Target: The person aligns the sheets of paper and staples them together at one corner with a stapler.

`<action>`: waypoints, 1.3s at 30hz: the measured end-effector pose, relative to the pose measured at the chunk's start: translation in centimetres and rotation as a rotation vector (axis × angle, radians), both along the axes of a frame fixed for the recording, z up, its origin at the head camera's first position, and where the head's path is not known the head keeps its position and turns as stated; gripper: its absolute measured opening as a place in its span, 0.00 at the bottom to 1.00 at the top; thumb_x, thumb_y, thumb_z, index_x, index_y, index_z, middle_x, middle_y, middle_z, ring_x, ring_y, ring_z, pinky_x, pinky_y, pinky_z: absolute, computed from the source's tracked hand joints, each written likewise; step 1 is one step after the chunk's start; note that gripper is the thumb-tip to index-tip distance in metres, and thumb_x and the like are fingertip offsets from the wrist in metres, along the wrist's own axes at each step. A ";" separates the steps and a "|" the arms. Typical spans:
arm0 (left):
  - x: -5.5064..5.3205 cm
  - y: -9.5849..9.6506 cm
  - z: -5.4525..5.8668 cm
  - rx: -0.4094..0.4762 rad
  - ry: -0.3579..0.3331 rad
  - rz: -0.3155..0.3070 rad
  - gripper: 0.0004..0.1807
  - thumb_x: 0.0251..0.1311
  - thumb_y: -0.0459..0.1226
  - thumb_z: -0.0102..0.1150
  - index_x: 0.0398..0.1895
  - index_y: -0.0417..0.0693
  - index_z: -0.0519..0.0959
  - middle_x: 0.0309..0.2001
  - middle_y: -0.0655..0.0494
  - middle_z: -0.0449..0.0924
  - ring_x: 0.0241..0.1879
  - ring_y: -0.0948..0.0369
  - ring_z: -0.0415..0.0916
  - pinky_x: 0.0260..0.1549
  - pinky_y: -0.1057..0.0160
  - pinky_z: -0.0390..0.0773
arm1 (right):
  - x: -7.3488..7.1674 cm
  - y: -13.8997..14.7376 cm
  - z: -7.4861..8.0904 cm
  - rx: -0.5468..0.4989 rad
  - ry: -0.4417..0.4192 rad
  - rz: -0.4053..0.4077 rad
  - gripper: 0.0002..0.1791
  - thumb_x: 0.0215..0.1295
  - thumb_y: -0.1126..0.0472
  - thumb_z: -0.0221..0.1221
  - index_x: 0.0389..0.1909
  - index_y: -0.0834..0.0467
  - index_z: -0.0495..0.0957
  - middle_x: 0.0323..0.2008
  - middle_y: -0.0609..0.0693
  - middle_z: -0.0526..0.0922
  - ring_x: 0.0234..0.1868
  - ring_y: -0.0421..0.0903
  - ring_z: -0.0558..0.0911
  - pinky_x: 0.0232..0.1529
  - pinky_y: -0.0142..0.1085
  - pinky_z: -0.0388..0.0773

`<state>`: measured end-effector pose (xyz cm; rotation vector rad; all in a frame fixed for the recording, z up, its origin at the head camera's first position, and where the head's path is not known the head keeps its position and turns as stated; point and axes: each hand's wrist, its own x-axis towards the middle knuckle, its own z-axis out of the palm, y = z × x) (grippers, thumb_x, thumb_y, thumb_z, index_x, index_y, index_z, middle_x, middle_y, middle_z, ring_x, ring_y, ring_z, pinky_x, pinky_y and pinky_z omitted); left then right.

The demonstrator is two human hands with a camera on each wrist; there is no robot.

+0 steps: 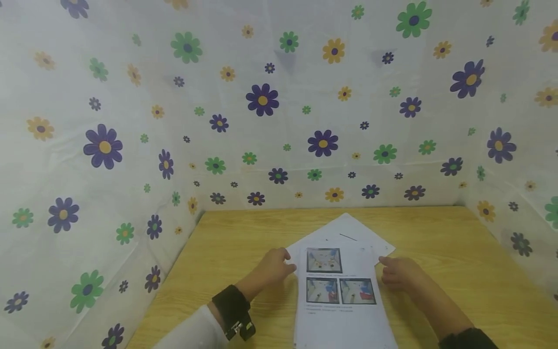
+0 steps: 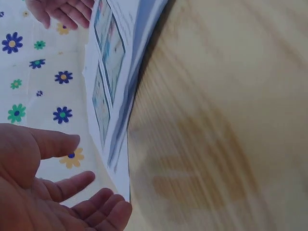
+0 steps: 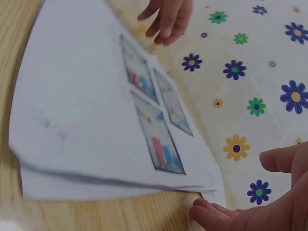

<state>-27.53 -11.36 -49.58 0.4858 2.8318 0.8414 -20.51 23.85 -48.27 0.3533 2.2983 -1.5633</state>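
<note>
A stack of printed white sheets (image 1: 344, 327) lies on the wooden table, its top page showing three framed colour pictures and small lines of text. Behind and partly under it, another white sheet (image 1: 346, 225) is turned at an angle, with a short dark line on it. My left hand (image 1: 272, 266) is at the left side of the papers, thumb and fingers apart in the left wrist view, fingertips right at a paper corner. At the opposite side is my right hand (image 1: 398, 274), its fingertips by the angled sheet's right corner and its thumb raised away from the fingers.
The wooden table (image 1: 226, 242) reaches back to a white curtain (image 1: 296, 121) printed with purple, green and orange flowers, which encloses the left, back and right sides. A dark band (image 1: 233, 312) with a small device sits on my left wrist.
</note>
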 end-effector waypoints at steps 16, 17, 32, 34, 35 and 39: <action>-8.2 1.5 0.9 -0.023 -0.047 -0.008 0.23 0.70 0.41 0.58 0.60 0.31 0.75 0.58 0.35 0.79 0.59 0.42 0.77 0.60 0.46 0.77 | -0.7 0.4 0.5 -0.776 -0.140 -0.226 0.50 0.81 0.47 0.39 0.72 0.74 0.14 0.75 0.80 0.27 0.79 0.73 0.41 0.78 0.58 0.46; -8.7 1.7 0.8 -0.022 -0.052 -0.020 0.24 0.70 0.41 0.57 0.61 0.32 0.75 0.60 0.36 0.79 0.61 0.42 0.76 0.61 0.45 0.76 | -0.7 0.3 0.5 -0.781 -0.140 -0.219 0.51 0.81 0.46 0.39 0.71 0.74 0.13 0.75 0.79 0.26 0.79 0.73 0.40 0.78 0.58 0.45; -10.9 6.8 0.5 -0.121 -0.007 -0.001 0.26 0.63 0.31 0.49 0.65 0.29 0.71 0.64 0.34 0.75 0.67 0.40 0.71 0.68 0.46 0.70 | -1.4 -0.1 1.0 -0.787 -0.145 -0.257 0.51 0.80 0.43 0.38 0.73 0.74 0.15 0.76 0.78 0.31 0.80 0.71 0.42 0.78 0.58 0.44; -10.9 7.1 0.4 -0.132 -0.009 -0.011 0.26 0.63 0.31 0.49 0.65 0.29 0.71 0.64 0.35 0.76 0.66 0.41 0.72 0.67 0.47 0.71 | -1.4 0.0 1.1 -0.796 -0.152 -0.276 0.51 0.80 0.42 0.38 0.73 0.73 0.16 0.77 0.77 0.32 0.80 0.71 0.42 0.78 0.58 0.45; -10.8 7.3 0.3 -0.134 -0.012 -0.015 0.26 0.63 0.31 0.50 0.65 0.29 0.72 0.63 0.35 0.76 0.66 0.41 0.72 0.67 0.47 0.71 | -1.4 0.1 1.0 -0.802 -0.157 -0.284 0.51 0.80 0.42 0.38 0.74 0.73 0.17 0.77 0.77 0.32 0.80 0.70 0.43 0.78 0.58 0.45; -10.9 7.8 -0.2 -0.164 -0.017 -0.025 0.25 0.64 0.30 0.49 0.64 0.31 0.72 0.63 0.36 0.77 0.66 0.42 0.73 0.67 0.48 0.72 | -1.5 0.3 0.9 -0.810 -0.169 -0.311 0.51 0.80 0.42 0.38 0.74 0.72 0.18 0.78 0.76 0.33 0.80 0.70 0.44 0.78 0.59 0.46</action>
